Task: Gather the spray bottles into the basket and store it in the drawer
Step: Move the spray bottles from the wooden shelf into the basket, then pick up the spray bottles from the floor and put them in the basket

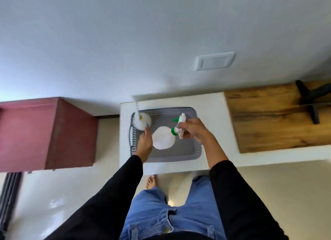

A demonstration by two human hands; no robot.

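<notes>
1. A grey plastic basket (188, 150) with woven-look slatted walls and a flat floor sits on a white table top (215, 105), close to the wall.
2. The right hand (194, 130) is clamped round the neck and trigger head of a spray bottle (163, 140). This bottle has a round, white, translucent body, a green collar and a white trigger with a green nozzle tip. It lies tilted over the middle of the basket, its body low over the floor; whether it touches the floor I cannot tell.
3. The left hand (145, 143) reaches to a second bottle (143, 122) at the basket's far left corner, a fingertip against its side; how the rest of the fingers lie is blurred, so I cannot tell the grip.
4. The second bottle is also round and white, with a small yellow mark and a thin white stem rising toward the wall; its outline is smeared.
5. Both sleeves are black.
6. A dark red cabinet (35, 132) stands left of the table, a wooden board (268, 118) to its right.
</notes>
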